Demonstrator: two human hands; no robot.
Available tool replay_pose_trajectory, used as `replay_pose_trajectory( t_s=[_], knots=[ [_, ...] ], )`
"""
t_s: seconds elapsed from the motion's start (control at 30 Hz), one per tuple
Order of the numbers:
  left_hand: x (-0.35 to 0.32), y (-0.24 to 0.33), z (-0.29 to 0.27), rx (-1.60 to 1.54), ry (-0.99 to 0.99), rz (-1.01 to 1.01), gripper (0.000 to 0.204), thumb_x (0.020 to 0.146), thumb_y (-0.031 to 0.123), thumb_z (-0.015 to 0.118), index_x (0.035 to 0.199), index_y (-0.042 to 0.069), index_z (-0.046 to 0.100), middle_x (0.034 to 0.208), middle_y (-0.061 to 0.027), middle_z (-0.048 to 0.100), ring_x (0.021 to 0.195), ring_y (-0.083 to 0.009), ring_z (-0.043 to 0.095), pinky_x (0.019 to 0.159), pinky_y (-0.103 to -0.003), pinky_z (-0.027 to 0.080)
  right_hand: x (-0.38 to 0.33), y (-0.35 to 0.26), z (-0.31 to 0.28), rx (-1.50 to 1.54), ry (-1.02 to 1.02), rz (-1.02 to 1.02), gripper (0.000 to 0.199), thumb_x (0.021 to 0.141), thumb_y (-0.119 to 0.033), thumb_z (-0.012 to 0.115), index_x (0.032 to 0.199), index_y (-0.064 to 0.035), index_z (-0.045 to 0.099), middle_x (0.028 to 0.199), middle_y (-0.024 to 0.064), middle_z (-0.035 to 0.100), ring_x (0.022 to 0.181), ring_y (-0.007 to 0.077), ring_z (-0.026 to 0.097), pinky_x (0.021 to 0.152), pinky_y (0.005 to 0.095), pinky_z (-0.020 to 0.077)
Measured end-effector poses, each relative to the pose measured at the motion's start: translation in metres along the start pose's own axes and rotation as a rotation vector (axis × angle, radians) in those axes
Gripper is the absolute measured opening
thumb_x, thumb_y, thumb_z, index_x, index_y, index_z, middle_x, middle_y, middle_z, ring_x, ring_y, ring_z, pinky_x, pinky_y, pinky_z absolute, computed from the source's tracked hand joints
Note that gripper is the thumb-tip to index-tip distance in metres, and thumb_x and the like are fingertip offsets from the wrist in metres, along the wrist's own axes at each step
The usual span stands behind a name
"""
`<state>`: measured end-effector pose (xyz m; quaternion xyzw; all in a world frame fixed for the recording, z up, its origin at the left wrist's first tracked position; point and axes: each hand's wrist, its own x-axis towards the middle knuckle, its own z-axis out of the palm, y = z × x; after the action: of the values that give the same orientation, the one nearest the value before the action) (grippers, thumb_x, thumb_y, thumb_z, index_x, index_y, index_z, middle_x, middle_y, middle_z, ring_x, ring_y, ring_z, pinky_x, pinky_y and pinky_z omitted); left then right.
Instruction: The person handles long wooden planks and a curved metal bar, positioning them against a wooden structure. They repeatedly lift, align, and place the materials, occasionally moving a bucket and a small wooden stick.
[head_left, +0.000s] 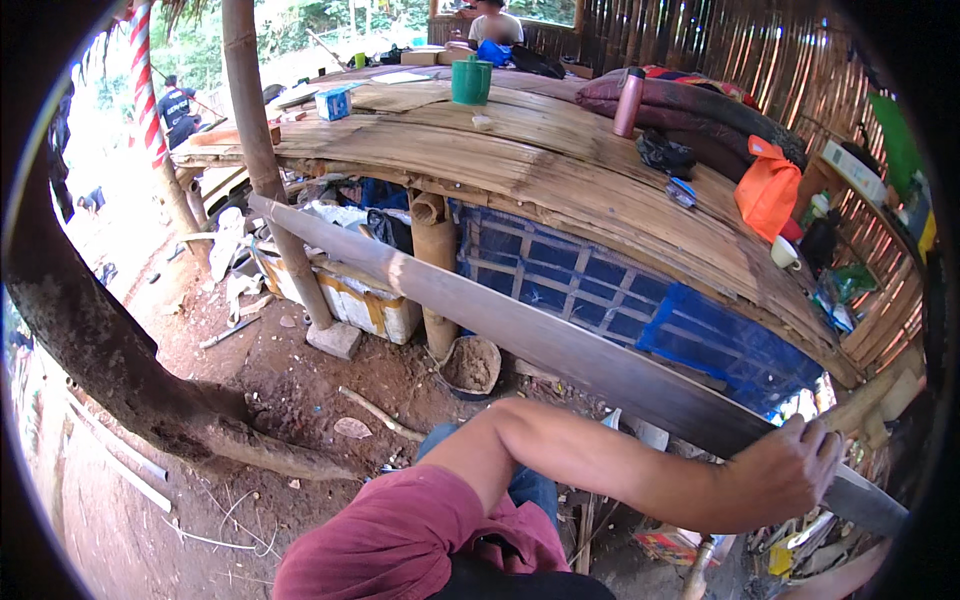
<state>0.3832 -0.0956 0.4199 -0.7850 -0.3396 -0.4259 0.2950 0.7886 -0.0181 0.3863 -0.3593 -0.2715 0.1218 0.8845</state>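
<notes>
A long, flat wooden board (560, 345) slants across the view, from beside the bamboo post on the left down to the lower right. My left arm reaches across my body, and my left hand (790, 470) is closed over the board near its lower right end, with fingers wrapped on its upper edge. What looks like part of my right forearm (845, 573) shows at the lower right rim; the right hand itself lies outside the picture. Below the left forearm is a tool with a wooden handle (700, 568), partly cut off.
Beyond the board stands a bamboo platform (400, 130) carrying a green mug (471, 80), a pink bottle (628, 103) and an orange bag (768, 190). A bamboo post (262, 130), a taped white box (370, 300) and a soil-filled bucket (471, 366) stand nearby. Two people are farther off.
</notes>
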Motion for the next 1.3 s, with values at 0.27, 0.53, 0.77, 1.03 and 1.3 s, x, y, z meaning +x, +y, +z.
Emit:
replay_pose_trajectory(
  t_s=[0.27,0.53,0.77,1.03,1.3],
  knots=[
    [0.023,0.089,0.075,-0.158,-0.066,0.026,0.041,0.079,0.025,0.048,0.104,-0.005,0.061,0.107,-0.0225,0.057,0.094,-0.0318,0.055,0.079,-0.041,0.041,0.003,-0.010,-0.010,-0.021,0.000,0.026,0.052,0.082,-0.041,0.054,0.121,-0.0061,0.049,0.118,0.0109,0.051,0.105,0.0268,0.049,0.093,0.0435,0.0385],
    [0.027,0.174,0.148,-0.346,-0.181,0.032,0.040,0.078,0.026,0.051,0.101,-0.005,0.062,0.104,-0.0209,0.059,0.094,-0.0325,0.056,0.075,-0.043,0.044,-0.061,0.028,-0.056,-0.061,0.040,0.192,0.050,0.082,-0.038,0.054,0.119,-0.0046,0.050,0.116,0.0118,0.052,0.104,0.0272,0.050,0.093,0.0433,0.0390],
    [0.039,0.209,0.151,-0.395,-0.213,0.108,0.037,0.076,0.026,0.053,0.097,-0.003,0.064,0.101,-0.0198,0.060,0.093,-0.0331,0.057,0.075,-0.047,0.044,-0.103,0.033,-0.077,-0.135,0.047,0.276,0.048,0.082,-0.036,0.054,0.117,-0.0033,0.052,0.114,0.0125,0.053,0.102,0.0275,0.051,0.092,0.0432,0.0394],
    [0.061,0.214,0.134,-0.309,-0.230,0.203,0.034,0.074,0.025,0.055,0.093,-0.001,0.066,0.098,-0.0186,0.062,0.093,-0.0337,0.058,0.077,-0.051,0.044,-0.067,0.015,-0.088,-0.146,0.076,0.202,0.046,0.082,-0.034,0.054,0.115,-0.0018,0.053,0.113,0.0134,0.054,0.101,0.0278,0.052,0.091,0.0431,0.0398],
    [0.076,0.095,0.099,-0.076,-0.383,0.495,0.020,0.071,0.022,0.062,0.083,0.008,0.069,0.087,-0.0108,0.066,0.085,-0.0268,0.061,0.066,-0.047,0.047,0.064,0.008,-0.098,-0.018,0.154,0.047,0.043,0.082,-0.031,0.054,0.112,-0.0004,0.055,0.111,0.0142,0.055,0.100,0.0282,0.052,0.091,0.0429,0.0403]
  ],
)
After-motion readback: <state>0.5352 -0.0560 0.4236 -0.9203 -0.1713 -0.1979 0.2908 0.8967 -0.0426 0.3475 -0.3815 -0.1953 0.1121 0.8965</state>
